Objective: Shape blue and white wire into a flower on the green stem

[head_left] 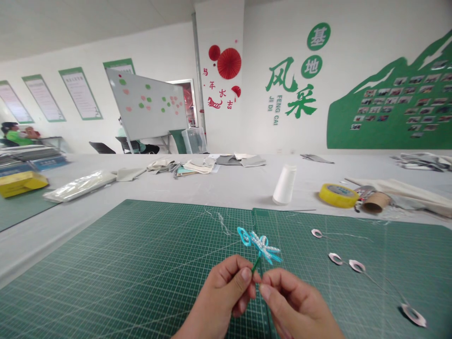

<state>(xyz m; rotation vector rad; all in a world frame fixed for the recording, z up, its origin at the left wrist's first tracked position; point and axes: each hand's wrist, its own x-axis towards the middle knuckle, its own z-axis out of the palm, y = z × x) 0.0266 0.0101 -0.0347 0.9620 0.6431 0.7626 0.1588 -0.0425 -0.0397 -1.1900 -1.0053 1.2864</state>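
Observation:
A bright blue flower with white beads stands upright above the cutting mats, on a thin green stem. My left hand pinches the stem between thumb and fingers, just below the petals. Close beside it, at the right, my right hand has its thumb and index finger pressed together near the stem; whatever is between them is too small to make out. Several pale pink oval pieces on thin wires lie on the right mat.
Green cutting mats cover the near table. Behind them stand a white thread cone, yellow tape and a cardboard roll. Fabric pieces, a plastic-wrapped pack and a yellow box lie farther off. A person sits far left.

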